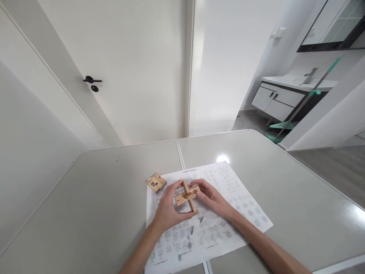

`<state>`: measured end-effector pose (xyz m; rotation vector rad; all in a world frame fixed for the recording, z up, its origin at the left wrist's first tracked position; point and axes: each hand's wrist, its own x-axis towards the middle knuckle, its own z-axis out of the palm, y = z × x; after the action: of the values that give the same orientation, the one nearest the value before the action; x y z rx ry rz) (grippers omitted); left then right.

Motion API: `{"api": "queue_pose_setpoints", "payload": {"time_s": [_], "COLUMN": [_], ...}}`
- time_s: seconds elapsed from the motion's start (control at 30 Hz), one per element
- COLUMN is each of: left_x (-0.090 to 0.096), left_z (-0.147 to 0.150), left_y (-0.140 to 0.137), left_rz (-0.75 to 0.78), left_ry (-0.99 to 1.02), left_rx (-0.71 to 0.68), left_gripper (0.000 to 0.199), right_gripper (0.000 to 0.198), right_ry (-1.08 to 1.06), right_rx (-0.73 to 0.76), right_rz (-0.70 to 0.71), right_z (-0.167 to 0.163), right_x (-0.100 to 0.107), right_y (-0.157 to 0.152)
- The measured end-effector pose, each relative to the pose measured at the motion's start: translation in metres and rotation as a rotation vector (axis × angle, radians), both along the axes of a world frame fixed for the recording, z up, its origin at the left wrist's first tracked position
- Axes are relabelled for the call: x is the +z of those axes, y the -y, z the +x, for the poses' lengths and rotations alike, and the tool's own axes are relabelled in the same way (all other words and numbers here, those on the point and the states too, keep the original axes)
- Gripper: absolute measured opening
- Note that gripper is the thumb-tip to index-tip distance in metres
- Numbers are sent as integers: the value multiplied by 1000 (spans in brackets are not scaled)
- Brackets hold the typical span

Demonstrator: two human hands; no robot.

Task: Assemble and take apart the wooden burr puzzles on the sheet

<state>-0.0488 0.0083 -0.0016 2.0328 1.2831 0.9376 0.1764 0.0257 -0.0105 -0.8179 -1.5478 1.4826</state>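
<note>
forearms nearest the camera: left forearm (142, 243) and right forearm (265, 243) come in from the bottom edge, converging mid-bench. both hands meet on one small wooden assembly (188, 196), held between them over a printed sheet (211, 251).

assembly is a cross: flat plate (180, 199) running roughly sideways, round rod (192, 205) across it, short block (190, 196) at the crossing.

left hand (168, 207): wide c-shape, fingers at the far end of the rod, thumb at the near end, so the rod spans the gap. plate's left end sits inside that curve, clear of the palm.

right hand (212, 198): much narrower, thumb and fingers pinched round the plate's right end. exact fingertip contact is hard to make out at this size, but looks like a light grip.

second wooden piece (156, 182), flat bars side by side with a notched opening, lies just left of and beyond the left hand, by the sheet's far-left corner. neither hand touches it.

sheet carries rows of small grey diagrams; text too small to read. bench (85, 205) is grey, pale seam (180, 155) down the middle. behind: white door (137, 68), black handle (92, 80); right, sink cabinet (278, 99).
</note>
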Motion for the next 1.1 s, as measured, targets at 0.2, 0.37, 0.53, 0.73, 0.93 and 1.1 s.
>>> {"api": "queue_pose_setpoints", "payload": {"time_s": [0.2,0.37,0.53,0.73,0.93,1.1], "left_x": [-3,-4,-6,-3,-5,-2], "left_z": [1,1,1,1,1,1], "left_y": [-1,-2,-3,-5,-3,-2], "left_rz": [-77,-76,-48,-33,-115,-144], "left_ry": [-3,-38,-61,-51,8,37], "left_rx": [-9,-17,-3,-9,-9,-40], "left_gripper": [95,96,94,93,95,94], "right_gripper": [36,36,35,35,33,34], "right_ry": [-42,-91,-117,-114,-117,-123], "right_rx": [13,35,21,33,43,66], "right_rz": [-92,-127,-125,-119,-106,-100], "right_z": [-1,-2,-4,-3,-2,-3], "right_x": [-4,-1,-5,-5,-6,-8], "right_y": [-4,-2,-3,-3,-4,-5]}}
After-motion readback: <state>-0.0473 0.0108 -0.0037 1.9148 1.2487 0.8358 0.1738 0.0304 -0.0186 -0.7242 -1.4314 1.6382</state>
